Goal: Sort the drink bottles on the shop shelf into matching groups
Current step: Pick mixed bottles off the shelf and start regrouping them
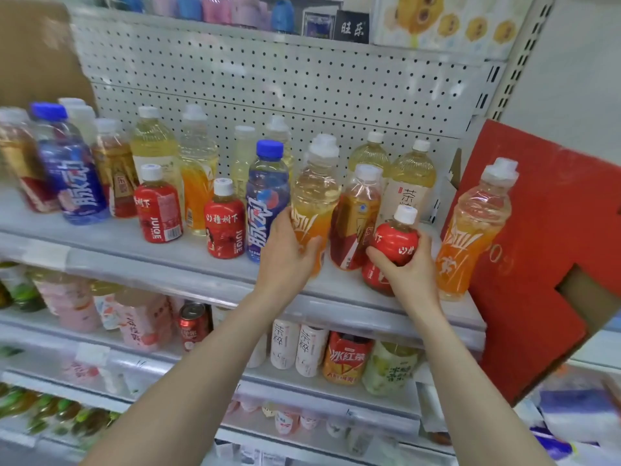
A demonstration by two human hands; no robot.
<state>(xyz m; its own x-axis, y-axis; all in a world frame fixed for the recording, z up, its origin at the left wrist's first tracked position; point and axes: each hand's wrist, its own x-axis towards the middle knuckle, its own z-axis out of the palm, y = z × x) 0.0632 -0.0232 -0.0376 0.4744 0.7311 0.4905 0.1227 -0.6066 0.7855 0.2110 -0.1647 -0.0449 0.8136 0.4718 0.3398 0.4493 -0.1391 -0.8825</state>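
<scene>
Two hands on shelf (215, 253) bottles: left hand (289, 260) around orange-drink bottle (314, 200), right hand (408, 267) around small red juice bottle (396, 242).

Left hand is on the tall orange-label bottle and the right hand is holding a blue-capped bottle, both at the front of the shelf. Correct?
Not quite. In the head view the right hand holds a small red bottle with a white cap, not a blue-capped one. The rest stands: the left hand is on the tall orange-label bottle, both at the front of the shelf.
</scene>
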